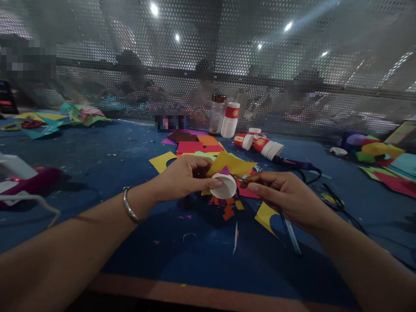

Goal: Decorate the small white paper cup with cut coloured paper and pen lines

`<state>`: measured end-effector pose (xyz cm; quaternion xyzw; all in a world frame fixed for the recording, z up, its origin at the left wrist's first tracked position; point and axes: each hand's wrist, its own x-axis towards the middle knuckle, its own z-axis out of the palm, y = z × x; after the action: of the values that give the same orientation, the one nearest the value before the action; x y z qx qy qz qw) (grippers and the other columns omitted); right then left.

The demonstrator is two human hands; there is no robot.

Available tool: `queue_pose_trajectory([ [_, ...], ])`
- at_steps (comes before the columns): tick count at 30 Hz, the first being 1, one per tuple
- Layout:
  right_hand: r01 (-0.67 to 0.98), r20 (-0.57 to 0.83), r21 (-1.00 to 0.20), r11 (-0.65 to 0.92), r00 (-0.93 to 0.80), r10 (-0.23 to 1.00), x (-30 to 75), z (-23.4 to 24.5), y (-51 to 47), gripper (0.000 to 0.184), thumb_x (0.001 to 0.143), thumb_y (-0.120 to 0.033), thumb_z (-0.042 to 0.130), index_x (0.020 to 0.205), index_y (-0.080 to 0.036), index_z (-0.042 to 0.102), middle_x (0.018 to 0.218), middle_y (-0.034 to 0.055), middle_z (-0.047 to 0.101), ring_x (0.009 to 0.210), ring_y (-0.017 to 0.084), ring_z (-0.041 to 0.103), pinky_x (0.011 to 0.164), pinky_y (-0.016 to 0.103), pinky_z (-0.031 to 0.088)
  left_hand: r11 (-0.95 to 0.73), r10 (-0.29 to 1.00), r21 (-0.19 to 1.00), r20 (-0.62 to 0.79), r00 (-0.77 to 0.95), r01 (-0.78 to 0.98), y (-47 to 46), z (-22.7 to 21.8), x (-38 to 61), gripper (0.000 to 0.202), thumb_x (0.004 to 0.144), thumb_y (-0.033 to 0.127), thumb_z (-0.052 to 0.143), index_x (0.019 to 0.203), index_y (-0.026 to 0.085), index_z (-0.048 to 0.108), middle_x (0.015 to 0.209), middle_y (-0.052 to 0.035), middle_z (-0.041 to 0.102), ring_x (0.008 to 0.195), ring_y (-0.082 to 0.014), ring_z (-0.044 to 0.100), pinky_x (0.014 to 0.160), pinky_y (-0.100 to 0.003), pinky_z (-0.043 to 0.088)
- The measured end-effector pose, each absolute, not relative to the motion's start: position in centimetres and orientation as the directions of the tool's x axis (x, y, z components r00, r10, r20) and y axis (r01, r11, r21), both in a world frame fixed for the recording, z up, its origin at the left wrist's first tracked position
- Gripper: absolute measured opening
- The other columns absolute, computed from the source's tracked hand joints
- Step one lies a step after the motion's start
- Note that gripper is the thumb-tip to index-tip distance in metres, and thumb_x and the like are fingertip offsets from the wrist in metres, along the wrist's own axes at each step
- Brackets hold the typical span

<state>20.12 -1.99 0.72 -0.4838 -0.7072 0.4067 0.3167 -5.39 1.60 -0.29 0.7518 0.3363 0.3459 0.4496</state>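
My left hand is closed on a small white round piece that looks like the end of a paper cup, thumb across its face. A purple pointed scrap shows at its upper rim. Behind it rises a yellow paper; whether the two are joined I cannot tell. To the right, my right hand pinches a thin dark tool, its tip by the rim of the white piece. Most of the tool is hidden by the fingers. Orange paper scraps lie beneath.
Stacked coloured paper lies beyond my hands, with a glass bottle and upright paper cups behind. Fallen cups and a black cable are at the right. A perforated metal screen closes off the back.
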Motion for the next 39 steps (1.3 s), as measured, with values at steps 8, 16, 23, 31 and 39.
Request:
queue_pose_trajectory([
  [8, 0.423, 0.050, -0.883, 0.202, -0.343, 0.938, 19.94, 0.85, -2.14, 0.040, 0.085, -0.055, 0.073, 0.094, -0.016, 0.080, 0.057, -0.0047, 0.044, 0.050, 0.008, 0.025, 0.045, 0.025, 0.018, -0.356, 0.802, 0.913, 0.191, 0.567, 0.196, 1.41, -0.25, -5.32, 0.032, 0.081, 0.042, 0.076, 0.072, 0.016, 0.059, 0.069, 0.0039, 0.050, 0.064, -0.0103, 0.047, 0.057, -0.024, 0.036],
  [16, 0.465, 0.065, -0.851, 0.245, -0.369, 0.927, 19.85, 1.02, -2.02, 0.039, 0.086, -0.054, 0.073, 0.095, -0.017, 0.082, 0.063, -0.0003, 0.059, 0.054, 0.010, 0.041, 0.048, 0.025, 0.026, -0.397, 0.795, 0.887, 0.204, 0.571, 0.236, 0.99, 0.09, -4.88, 0.038, 0.080, 0.036, 0.076, 0.062, 0.019, 0.047, 0.061, 0.0070, 0.037, 0.057, -0.0080, 0.033, 0.053, -0.024, 0.027],
  [23, 0.456, 0.071, -0.855, 0.246, -0.368, 0.927, 19.91, 0.96, -2.09, 0.038, 0.086, -0.054, 0.073, 0.095, -0.019, 0.083, 0.074, 0.0034, 0.071, 0.061, 0.013, 0.053, 0.050, 0.025, 0.032, -0.356, 0.809, 0.916, 0.202, 0.552, 0.186, 0.99, 0.22, -4.85, 0.039, 0.076, 0.037, 0.081, 0.061, 0.018, 0.050, 0.061, 0.0070, 0.040, 0.057, -0.0078, 0.035, 0.053, -0.024, 0.028],
  [31, 0.406, 0.057, -0.888, 0.216, -0.369, 0.928, 19.88, 1.23, -2.08, 0.040, 0.079, -0.059, 0.078, 0.089, -0.020, 0.082, 0.097, 0.0088, 0.081, 0.093, 0.025, 0.071, 0.078, 0.034, 0.053, -0.284, 0.753, 0.923, 0.048, 0.656, 0.258, 1.57, -0.06, -5.49, 0.028, 0.073, 0.036, 0.086, 0.084, 0.017, 0.068, 0.074, 0.0017, 0.065, 0.065, -0.0111, 0.054, 0.059, -0.025, 0.038],
  [39, 0.399, 0.058, -0.894, 0.204, -0.349, 0.935, 19.79, 1.22, -2.34, 0.038, 0.082, -0.055, 0.077, 0.092, -0.019, 0.083, 0.075, 0.0042, 0.073, 0.068, 0.015, 0.061, 0.056, 0.026, 0.043, -0.298, 0.791, 0.937, 0.134, 0.597, 0.183, 1.94, -0.42, -5.63, 0.022, 0.077, 0.034, 0.081, 0.079, 0.016, 0.068, 0.069, 0.0032, 0.061, 0.063, -0.0096, 0.051, 0.060, -0.024, 0.038],
])
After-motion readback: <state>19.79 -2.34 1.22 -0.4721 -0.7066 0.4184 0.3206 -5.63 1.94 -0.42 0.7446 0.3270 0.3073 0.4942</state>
